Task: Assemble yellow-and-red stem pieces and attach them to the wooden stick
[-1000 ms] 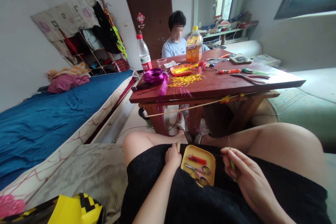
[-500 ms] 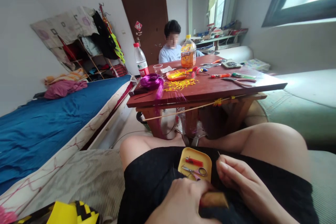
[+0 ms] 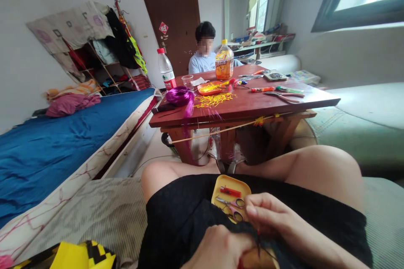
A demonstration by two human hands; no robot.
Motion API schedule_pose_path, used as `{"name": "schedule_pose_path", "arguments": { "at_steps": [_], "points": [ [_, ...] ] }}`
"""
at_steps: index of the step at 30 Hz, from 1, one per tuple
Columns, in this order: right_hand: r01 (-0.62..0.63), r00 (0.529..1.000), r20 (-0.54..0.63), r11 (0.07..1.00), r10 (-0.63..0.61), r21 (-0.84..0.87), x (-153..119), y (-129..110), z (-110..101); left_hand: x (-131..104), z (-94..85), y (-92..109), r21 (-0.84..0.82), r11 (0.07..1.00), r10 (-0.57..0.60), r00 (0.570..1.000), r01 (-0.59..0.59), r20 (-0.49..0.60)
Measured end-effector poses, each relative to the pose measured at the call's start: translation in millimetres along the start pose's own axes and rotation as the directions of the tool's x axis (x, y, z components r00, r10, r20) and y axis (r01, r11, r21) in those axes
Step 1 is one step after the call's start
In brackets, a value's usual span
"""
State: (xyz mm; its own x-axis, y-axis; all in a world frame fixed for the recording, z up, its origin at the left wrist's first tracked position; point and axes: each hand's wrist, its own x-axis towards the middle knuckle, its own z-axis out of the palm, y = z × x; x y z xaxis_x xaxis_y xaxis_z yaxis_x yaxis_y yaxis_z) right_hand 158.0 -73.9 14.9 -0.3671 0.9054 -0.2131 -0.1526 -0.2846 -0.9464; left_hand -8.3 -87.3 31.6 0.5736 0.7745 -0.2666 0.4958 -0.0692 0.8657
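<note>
My left hand (image 3: 217, 246) is closed at the bottom of the view, gripping a tan, wooden-looking piece (image 3: 260, 259) with dark cloth around it. Just right of it, my right hand (image 3: 267, 212) pinches with thumb and forefinger; the thin needle it held half a second ago is now hidden by the fingers. A dark strand and a small red bit show below those fingertips. On my lap, partly covered by the right fingertips, is a yellow tray (image 3: 221, 183) with a red lighter-like object (image 3: 230, 191) and small pink-handled scissors (image 3: 232, 207).
A red-brown table (image 3: 240, 107) ahead bears yellow pieces (image 3: 213, 100), a purple fibre bundle (image 3: 180, 96), bottles, pliers (image 3: 285, 97) and pens. A thin stick (image 3: 214, 133) runs along its front edge. A person (image 3: 203, 59) sits behind it. A blue-covered bed (image 3: 75, 130) stands left.
My right hand has moved left and down, close to the left hand and over the tray's edge. The left hand has lowered slightly with the tan piece. The view has shifted a little.
</note>
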Motion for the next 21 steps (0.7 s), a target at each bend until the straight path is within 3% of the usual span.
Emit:
{"name": "schedule_pose_path", "arguments": {
  "at_steps": [2, 4, 5, 6, 7, 8, 9, 10, 11, 12, 14, 15, 16, 18, 21],
  "points": [
    [-0.026, 0.999, -0.015, 0.99, 0.029, 0.14, 0.8, 12.6, 3.1, -2.3, 2.4, -6.7, -0.267, 0.964, 0.026, 0.999, -0.019, 0.025],
    [0.154, 0.987, -0.043, 0.987, -0.156, -0.036, -0.9, 22.1, 7.9, 0.6, 8.0, -18.5, -0.603, 0.798, 0.022, 1.0, -0.016, 0.002],
    [0.316, 0.946, -0.006, 0.922, -0.325, -0.224, -2.2, 25.0, 10.1, 3.3, 11.4, -25.0, -0.738, 0.675, -0.013, 1.0, 0.006, -0.004],
    [0.491, 0.858, 0.082, 0.763, -0.507, -0.42, -3.6, 26.5, 12.0, 6.1, 14.5, -30.7, -0.824, 0.564, -0.06, 0.998, 0.047, 0.016],
    [0.625, 0.736, 0.208, 0.53, -0.644, -0.573, -4.9, 26.6, 13.2, 8.6, 16.9, -35.2, -0.857, 0.508, -0.107, 0.994, 0.085, 0.035],
    [0.694, 0.606, 0.323, 0.284, -0.727, -0.662, -6.0, 25.6, 13.9, 10.2, 18.4, -38.0, -0.847, 0.52, -0.136, 0.99, 0.109, 0.044],
    [0.708, 0.509, 0.413, 0.095, -0.755, -0.7, -7.0, 23.4, 14.0, 10.6, 18.8, -38.7, -0.789, 0.606, -0.137, 0.99, 0.101, 0.022],
    [0.693, 0.48, 0.459, 0.002, -0.748, -0.721, -7.9, 20.4, 13.7, 9.7, 18.2, -37.5, -0.679, 0.731, -0.105, 0.994, 0.069, -0.011],
    [0.67, 0.528, 0.464, 0.013, -0.712, -0.743, -8.9, 17.0, 12.9, 7.7, 16.9, -34.8, -0.53, 0.848, -0.047, 0.999, 0.026, -0.026],
    [0.639, 0.629, 0.433, 0.112, -0.646, -0.761, -9.9, 13.6, 12.0, 4.9, 15.1, -31.0, -0.366, 0.931, 0.012, 1.0, -0.016, -0.012],
    [0.488, 0.852, 0.305, 0.438, -0.425, -0.755, -11.3, 9.3, 10.0, -1.2, 12.0, -22.7, -0.092, 0.995, 0.057, 0.995, -0.05, 0.079],
    [0.371, 0.927, 0.24, 0.602, -0.289, -0.707, -11.6, 9.5, 9.4, -3.6, 11.5, -19.2, 0.015, 0.999, 0.028, 0.993, -0.03, 0.115],
    [0.251, 0.967, 0.191, 0.74, -0.166, -0.624, -11.5, 11.8, 9.0, -5.4, 12.1, -16.7, 0.117, 0.993, -0.013, 0.991, -0.002, 0.133],
    [0.047, 0.984, 0.178, 0.914, 0.028, -0.403, -10.4, 21.9, 9.7, -7.2, 16.5, -14.9, 0.339, 0.939, -0.099, 0.987, 0.052, 0.124],
    [-0.131, 0.964, 0.219, 0.986, 0.151, -0.104, -8.2, 43.5, 14.1, -8.3, 27.2, -18.2, 0.589, 0.806, -0.145, 0.984, 0.057, 0.104]
  ]
}}
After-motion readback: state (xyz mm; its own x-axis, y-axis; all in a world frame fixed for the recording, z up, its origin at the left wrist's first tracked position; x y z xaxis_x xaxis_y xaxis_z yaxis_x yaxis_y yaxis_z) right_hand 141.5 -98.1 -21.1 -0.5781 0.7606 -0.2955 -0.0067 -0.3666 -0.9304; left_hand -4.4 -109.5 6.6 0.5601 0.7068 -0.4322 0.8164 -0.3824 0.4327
